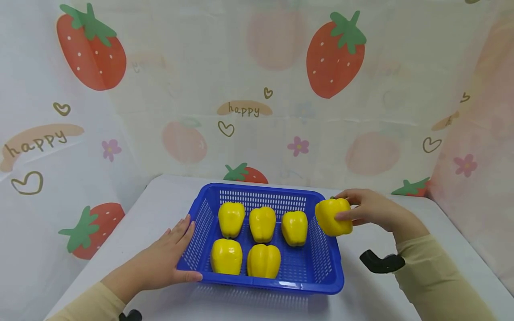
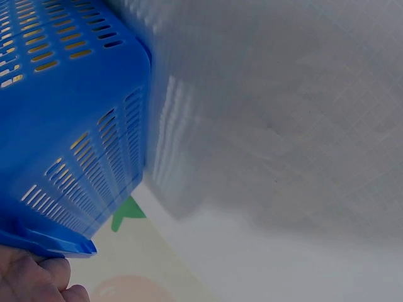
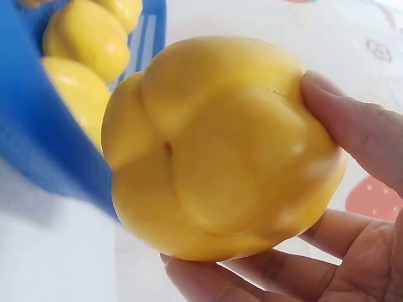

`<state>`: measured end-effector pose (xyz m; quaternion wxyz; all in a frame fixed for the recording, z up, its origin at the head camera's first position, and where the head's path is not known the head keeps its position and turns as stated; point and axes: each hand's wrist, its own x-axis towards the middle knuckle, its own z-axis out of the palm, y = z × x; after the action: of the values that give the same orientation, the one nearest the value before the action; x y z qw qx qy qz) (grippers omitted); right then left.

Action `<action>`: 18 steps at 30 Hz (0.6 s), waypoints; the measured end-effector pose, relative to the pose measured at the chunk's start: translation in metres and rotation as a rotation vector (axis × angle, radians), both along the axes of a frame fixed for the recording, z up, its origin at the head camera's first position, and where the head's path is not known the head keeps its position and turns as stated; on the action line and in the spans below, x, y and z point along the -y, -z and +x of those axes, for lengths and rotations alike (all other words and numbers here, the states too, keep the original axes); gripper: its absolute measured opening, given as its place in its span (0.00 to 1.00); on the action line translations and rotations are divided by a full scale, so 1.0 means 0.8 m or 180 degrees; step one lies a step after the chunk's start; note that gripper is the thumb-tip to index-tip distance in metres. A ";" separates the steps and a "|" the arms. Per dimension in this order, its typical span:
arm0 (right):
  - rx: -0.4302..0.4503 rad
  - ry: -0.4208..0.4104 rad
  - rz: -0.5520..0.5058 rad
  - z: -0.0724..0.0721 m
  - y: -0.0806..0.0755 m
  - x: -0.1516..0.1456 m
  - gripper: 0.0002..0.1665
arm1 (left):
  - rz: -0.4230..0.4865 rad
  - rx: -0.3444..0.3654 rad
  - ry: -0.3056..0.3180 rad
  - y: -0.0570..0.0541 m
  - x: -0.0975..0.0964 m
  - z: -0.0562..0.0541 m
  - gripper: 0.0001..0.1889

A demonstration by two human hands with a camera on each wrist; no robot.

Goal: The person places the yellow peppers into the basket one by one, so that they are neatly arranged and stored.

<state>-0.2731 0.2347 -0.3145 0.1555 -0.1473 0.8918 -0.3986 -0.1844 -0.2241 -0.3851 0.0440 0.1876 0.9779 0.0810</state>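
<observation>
In the head view, my right hand holds a yellow bell pepper at the right rim of a blue plastic basket. Thumb and fingers grip the pepper from the side, its lobed bottom facing the right wrist camera. Several more yellow bell peppers lie inside the basket in two rows: one at the back right, another at the front left. My left hand rests against the basket's left side, fingers extended along the rim and thumb at the front left corner.
The basket stands on a white table. Behind and beside it hangs a pale curtain printed with strawberries and hearts. A black strap end sticks out at the right wrist.
</observation>
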 end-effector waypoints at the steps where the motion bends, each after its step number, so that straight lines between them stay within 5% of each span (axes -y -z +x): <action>1: 0.0010 -0.0003 0.0007 0.000 0.000 0.004 0.40 | 0.0001 -0.0002 0.0001 0.000 0.000 0.000 0.62; 18: 0.0350 -0.0193 0.0026 -0.001 0.017 0.070 0.35 | -0.0017 0.0015 -0.0047 0.000 -0.001 -0.001 0.62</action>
<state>-0.2740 0.1788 -0.3280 0.2169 -0.1515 0.8786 -0.3976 -0.1851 -0.2235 -0.3854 0.0462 0.1800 0.9794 0.0791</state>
